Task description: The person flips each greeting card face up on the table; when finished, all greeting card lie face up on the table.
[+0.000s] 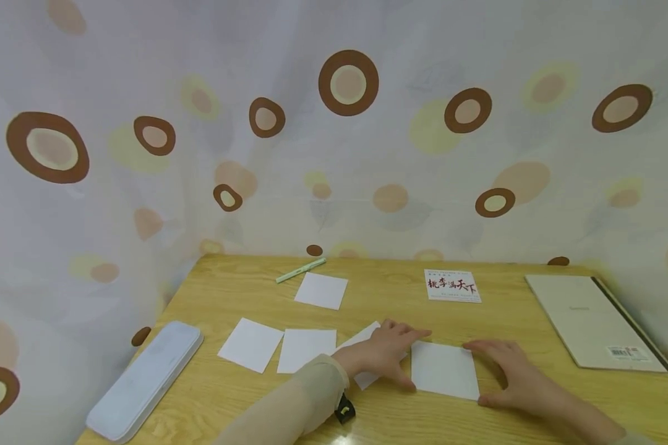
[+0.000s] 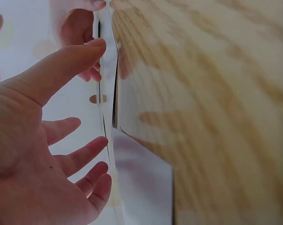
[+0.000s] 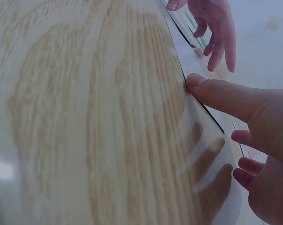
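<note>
A white square of paper (image 1: 444, 371) lies flat on the wooden table between my two hands. My left hand (image 1: 383, 352) is spread at its left side, thumb and fingertips near its edge. At the opposite side is my right hand (image 1: 514, 378), with thumb and forefinger right at the paper's right corners. Both hands' fingers are relaxed and apart, as the left wrist view shows of the left hand (image 2: 52, 145) and the right wrist view of the right hand (image 3: 268, 126). Another white square (image 1: 367, 378) is partly hidden under my left hand, lying at a slant.
Further white squares lie left (image 1: 250, 345), beside it (image 1: 307, 351) and behind (image 1: 321, 292). A pale green pen (image 1: 300, 271) rests at the back. Also there are a card with red characters (image 1: 453, 293), a beige flat notebook (image 1: 584, 321) and a white case (image 1: 145, 380).
</note>
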The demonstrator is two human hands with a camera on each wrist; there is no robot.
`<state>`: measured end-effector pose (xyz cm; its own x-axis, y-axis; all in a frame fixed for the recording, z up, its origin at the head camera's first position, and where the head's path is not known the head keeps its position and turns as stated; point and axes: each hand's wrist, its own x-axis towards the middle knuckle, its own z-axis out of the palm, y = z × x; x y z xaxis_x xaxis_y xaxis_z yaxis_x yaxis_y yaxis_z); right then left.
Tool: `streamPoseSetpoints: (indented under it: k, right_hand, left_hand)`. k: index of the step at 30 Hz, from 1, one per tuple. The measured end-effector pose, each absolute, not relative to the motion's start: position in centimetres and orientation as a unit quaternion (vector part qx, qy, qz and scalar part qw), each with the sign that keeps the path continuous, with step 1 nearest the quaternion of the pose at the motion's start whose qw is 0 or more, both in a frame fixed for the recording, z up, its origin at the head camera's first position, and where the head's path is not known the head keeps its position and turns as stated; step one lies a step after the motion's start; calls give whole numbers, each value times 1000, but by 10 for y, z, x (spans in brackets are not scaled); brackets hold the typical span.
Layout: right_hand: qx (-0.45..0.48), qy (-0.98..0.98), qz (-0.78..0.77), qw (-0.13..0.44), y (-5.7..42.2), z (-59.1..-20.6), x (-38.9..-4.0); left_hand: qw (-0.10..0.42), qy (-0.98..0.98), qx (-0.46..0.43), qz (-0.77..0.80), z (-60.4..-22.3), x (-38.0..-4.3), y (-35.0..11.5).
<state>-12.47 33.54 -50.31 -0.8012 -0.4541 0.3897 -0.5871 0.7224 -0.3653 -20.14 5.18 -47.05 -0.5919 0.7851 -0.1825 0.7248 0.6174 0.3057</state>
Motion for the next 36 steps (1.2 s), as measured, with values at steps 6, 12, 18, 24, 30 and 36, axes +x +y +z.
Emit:
streamPoseSetpoints:
  k: [6,12,18,24,30,36]
  right_hand:
    - [287,-922,213,146,337,-507,-123]
    - [277,-924,217,149,336,-505,-121]
    - [271,-924,225,151,334,-505,-118]
    - [252,-932,226,133,334,-503,-116]
    - [229,-938,242,96,335,-499,-116]
    - [205,-941,263,63,336,-497,-115]
  left_hand:
    - [155,885,432,75,-470,-200,54]
    - [156,884,434,77,-463,-198,56]
    - [168,882,429,96,-462,-195,55]
    - [175,879,432,104,-463,-197,56]
    - [174,878,433,106,-464,-197,56]
    - [182,870,445,112,-465,-197,55]
